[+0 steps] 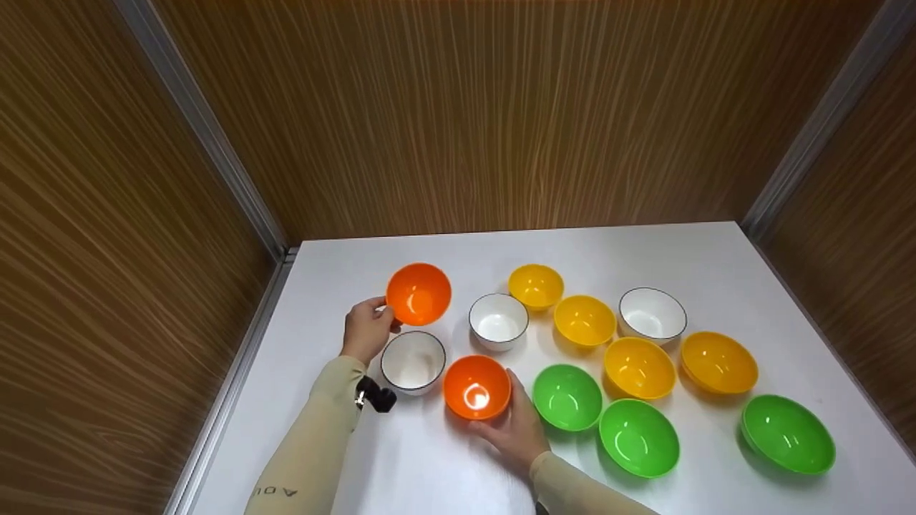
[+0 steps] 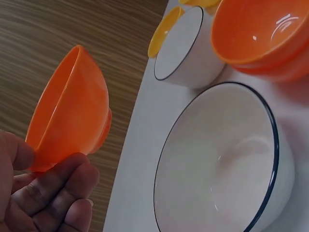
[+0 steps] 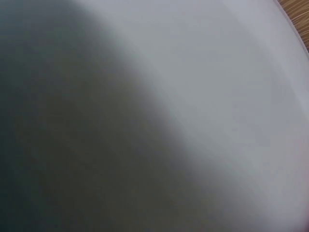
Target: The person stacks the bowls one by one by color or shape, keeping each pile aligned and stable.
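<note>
My left hand (image 1: 367,329) pinches an orange bowl (image 1: 419,294) at its rim, thumb on one side and fingers beneath. In the left wrist view this bowl (image 2: 72,106) is tilted on its side above the table. Nearer to me, my right hand (image 1: 521,427) grips another orange bowl (image 1: 477,387), fingers round its right side and thumb at the front. A second orange edge shows under that bowl's rim in the left wrist view. Between the two orange bowls stands a white bowl (image 1: 413,362) with a dark rim. The right wrist view is mostly blurred and dark.
Another white bowl (image 1: 499,321) stands behind the right hand's bowl. Several yellow bowls (image 1: 585,320), several green bowls (image 1: 567,397) and a white bowl (image 1: 652,315) spread to the right on the white table (image 1: 343,265). Wood-grain walls (image 1: 458,121) enclose the back and sides.
</note>
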